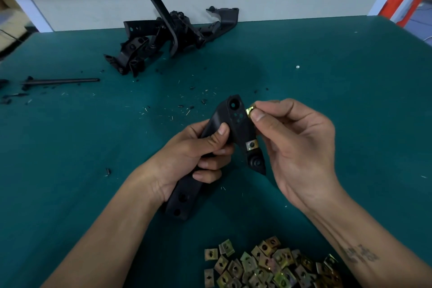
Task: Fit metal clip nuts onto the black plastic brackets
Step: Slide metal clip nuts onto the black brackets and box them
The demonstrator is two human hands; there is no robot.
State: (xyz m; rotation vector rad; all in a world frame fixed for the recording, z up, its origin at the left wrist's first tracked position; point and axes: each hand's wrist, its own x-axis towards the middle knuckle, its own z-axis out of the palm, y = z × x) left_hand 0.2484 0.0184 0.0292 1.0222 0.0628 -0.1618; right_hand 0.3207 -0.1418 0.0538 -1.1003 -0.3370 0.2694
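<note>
Fingers of the right hand (297, 147) pinch a gold clip nut (250, 110) right at the top right edge of the black plastic bracket (230, 128). Left hand (187, 159) wraps tight around the bracket's middle, holding it up over the green table (350, 100). One clip nut (252, 145) already sits lower down. The new nut probably needs a push left onto the edge.
</note>
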